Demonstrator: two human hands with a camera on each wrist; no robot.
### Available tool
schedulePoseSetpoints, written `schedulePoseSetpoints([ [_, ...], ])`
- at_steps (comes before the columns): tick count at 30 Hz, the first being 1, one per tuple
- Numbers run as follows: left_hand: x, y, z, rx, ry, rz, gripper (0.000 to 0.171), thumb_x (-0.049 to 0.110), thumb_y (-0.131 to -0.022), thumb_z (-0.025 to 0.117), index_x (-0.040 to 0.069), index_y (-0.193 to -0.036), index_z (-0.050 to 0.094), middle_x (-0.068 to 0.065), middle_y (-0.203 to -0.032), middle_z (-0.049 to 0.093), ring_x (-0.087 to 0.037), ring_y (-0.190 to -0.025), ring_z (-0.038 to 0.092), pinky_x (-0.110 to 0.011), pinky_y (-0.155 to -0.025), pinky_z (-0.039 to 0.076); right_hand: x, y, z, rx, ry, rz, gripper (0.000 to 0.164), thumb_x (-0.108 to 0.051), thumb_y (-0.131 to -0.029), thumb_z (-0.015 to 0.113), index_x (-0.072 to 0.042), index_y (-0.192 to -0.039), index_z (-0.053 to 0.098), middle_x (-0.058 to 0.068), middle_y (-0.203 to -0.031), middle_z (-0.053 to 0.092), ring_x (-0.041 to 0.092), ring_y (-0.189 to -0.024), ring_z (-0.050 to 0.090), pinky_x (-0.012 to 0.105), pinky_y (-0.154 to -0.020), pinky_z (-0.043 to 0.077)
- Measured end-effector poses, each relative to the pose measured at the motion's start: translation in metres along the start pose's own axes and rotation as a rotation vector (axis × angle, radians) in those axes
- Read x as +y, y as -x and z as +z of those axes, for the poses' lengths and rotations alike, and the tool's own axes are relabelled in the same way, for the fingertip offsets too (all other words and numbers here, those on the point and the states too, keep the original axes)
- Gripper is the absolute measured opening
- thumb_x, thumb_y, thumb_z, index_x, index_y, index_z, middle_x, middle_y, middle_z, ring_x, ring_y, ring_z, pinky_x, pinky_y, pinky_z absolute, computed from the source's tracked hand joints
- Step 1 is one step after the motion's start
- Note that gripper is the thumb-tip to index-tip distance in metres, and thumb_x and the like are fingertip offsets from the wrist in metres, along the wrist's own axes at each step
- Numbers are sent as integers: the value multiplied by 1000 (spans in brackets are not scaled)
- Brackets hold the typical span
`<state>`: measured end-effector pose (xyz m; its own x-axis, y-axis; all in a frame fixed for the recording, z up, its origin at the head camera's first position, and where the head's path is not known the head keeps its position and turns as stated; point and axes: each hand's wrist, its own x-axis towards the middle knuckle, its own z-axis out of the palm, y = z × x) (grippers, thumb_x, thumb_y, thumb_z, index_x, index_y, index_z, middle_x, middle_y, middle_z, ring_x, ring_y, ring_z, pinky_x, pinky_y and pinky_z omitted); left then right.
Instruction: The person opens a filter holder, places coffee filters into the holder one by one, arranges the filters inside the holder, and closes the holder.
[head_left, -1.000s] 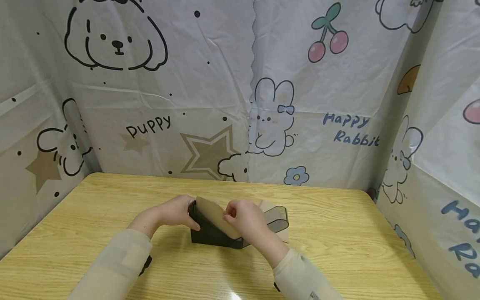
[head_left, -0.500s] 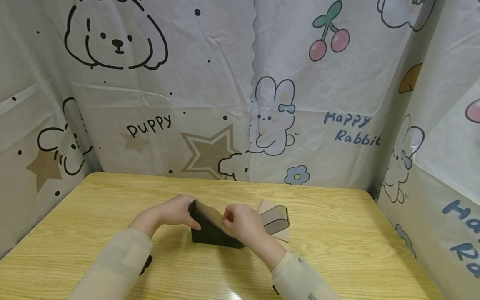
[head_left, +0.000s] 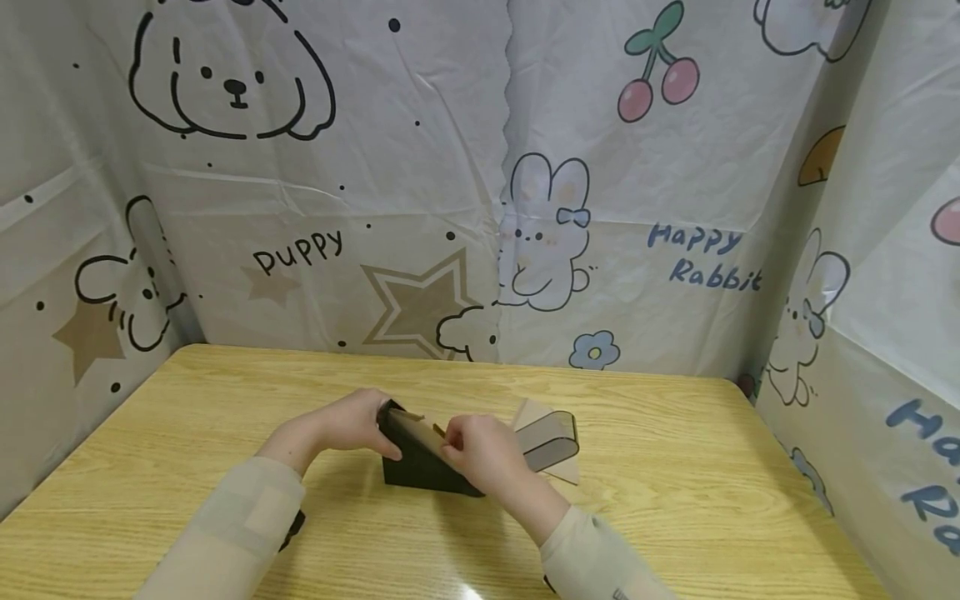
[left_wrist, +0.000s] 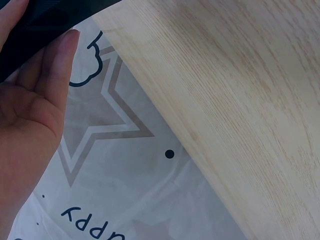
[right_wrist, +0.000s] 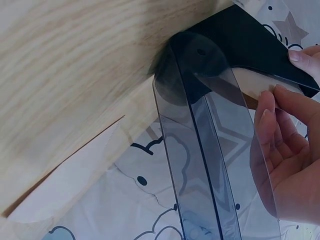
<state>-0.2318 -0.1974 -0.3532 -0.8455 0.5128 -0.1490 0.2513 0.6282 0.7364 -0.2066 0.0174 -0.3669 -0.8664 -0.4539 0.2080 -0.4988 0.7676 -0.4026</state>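
A black filter holder box (head_left: 423,468) stands tilted on the table, its clear lid (head_left: 551,446) swung out to the right. My left hand (head_left: 358,421) grips the box's raised left end, fingers behind and thumb in front. Brown paper coffee filters (head_left: 417,423) sit inside the box, mostly hidden by its front wall. My right hand (head_left: 486,450) pinches the filters' edge at the box's opening with thumb and fingertips. In the right wrist view, the pinched paper (right_wrist: 255,82) shows between the black wall and the fingers.
Another fan-shaped paper filter (head_left: 564,472) lies on the wooden table (head_left: 675,500), behind and partly under the clear lid. Printed cloth (head_left: 420,183) hangs behind the table and along both sides.
My right hand has moved slightly down and left, and the brown filters have sunk lower into the black box. My left hand keeps its grip in the same place.
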Motion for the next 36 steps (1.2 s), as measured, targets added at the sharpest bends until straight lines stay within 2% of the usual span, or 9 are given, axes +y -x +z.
schedulePoseSetpoints([
  [4, 0, -1, 0, -2, -6, 7, 33, 9, -73, 78, 5, -104, 68, -2, -87, 68, -11, -64, 48, -27, -61, 42, 1, 0, 2, 1, 15, -4, 15, -19, -83, 70, -13, -71, 64, -7, -61, 57, 3, -51, 43, 19, -48, 35],
  [8, 0, -1, -1, -7, 0, 16, 37, 8, -73, 77, 5, -109, 67, -3, -91, 68, -11, -66, 50, -28, -62, 43, 2, 0, 1, 0, 10, 0, 15, -20, -83, 70, -13, -72, 64, -6, -60, 56, 4, -50, 42, 20, -48, 35],
  [15, 2, 1, 0, -8, -15, 8, 18, 9, -74, 77, 5, -82, 62, 2, -68, 54, -12, -59, 43, -28, -59, 39, 5, -2, -18, 38, 2, 42, 14, -25, -83, 69, -14, -76, 65, -5, -64, 57, 6, -53, 45, 21, -49, 36],
  [19, 2, 2, 0, -3, -24, -2, 23, 10, -74, 77, 8, -73, 55, 3, -64, 47, -12, -58, 39, -28, -59, 37, 8, -1, -44, 106, -1, 66, 16, -30, -85, 67, -16, -77, 65, -5, -70, 62, 7, -60, 51, 23, -54, 39],
  [23, 1, 2, 0, -1, -29, -7, 25, 10, -74, 77, 8, -71, 52, 2, -63, 44, -12, -58, 37, -28, -59, 36, 15, 2, -73, 181, -39, 130, 17, -32, -87, 65, -17, -79, 67, -5, -74, 66, 9, -64, 55, 25, -56, 42],
  [27, 1, 2, 0, -7, -23, 8, 21, 9, -74, 77, 7, -75, 56, 2, -65, 48, -13, -59, 39, -29, -59, 37, 34, 3, -95, 239, -70, 226, 18, -32, -87, 63, -15, -87, 69, -1, -79, 68, 12, -66, 58, 26, -55, 42],
  [32, 1, 1, 0, -5, -21, 8, 20, 9, -74, 77, 6, -78, 58, 2, -68, 50, -13, -61, 41, -29, -60, 38, 70, 3, -101, 297, -64, 338, 27, -30, -89, 60, -9, -106, 65, 7, -93, 69, 19, -72, 62, 27, -52, 41],
  [34, 1, 1, 0, -2, -21, 5, 20, 9, -74, 77, 7, -78, 58, 2, -67, 50, -13, -61, 40, -29, -60, 38, 86, 3, -97, 278, -51, 383, 31, -29, -90, 59, -7, -112, 62, 10, -99, 68, 22, -72, 63, 28, -52, 40],
  [36, 1, 2, 1, 0, -20, 1, 21, 9, -74, 77, 7, -75, 57, 3, -65, 48, -12, -59, 39, -28, -59, 37, 100, 3, -90, 219, -34, 432, 36, -28, -90, 59, -5, -118, 59, 13, -105, 67, 24, -76, 63, 30, -53, 42],
])
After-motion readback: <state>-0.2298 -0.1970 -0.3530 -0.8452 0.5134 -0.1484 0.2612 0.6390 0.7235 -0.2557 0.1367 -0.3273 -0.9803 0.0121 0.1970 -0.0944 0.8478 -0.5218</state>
